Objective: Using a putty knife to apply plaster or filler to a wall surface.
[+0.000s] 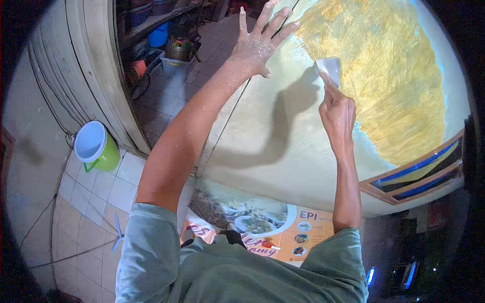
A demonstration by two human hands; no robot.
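My right hand (337, 112) grips a flat metal scraper (330, 69), its blade against the wall (242, 136). The scraper meets the left edge of a large yellow-brown patch (394, 81), which has a pale blue rim and a rough, streaky surface. My left hand (257, 45) is spread with fingers apart at the wall's left edge, beside the doorway; whitish dust covers it and the forearm. The scraper's handle is mostly hidden in my right hand. My arm's shadow falls across the pale wall between both arms.
A green bucket (104, 151) with a white inside stands on the tiles at left. Past the door frame (101, 60) are shelves and a plastic tub (176, 66). A printed banner (283, 242) lies below me. A small blue-bladed fan (118, 233) and cables lie left. A wooden-framed window (414, 174) is at right.
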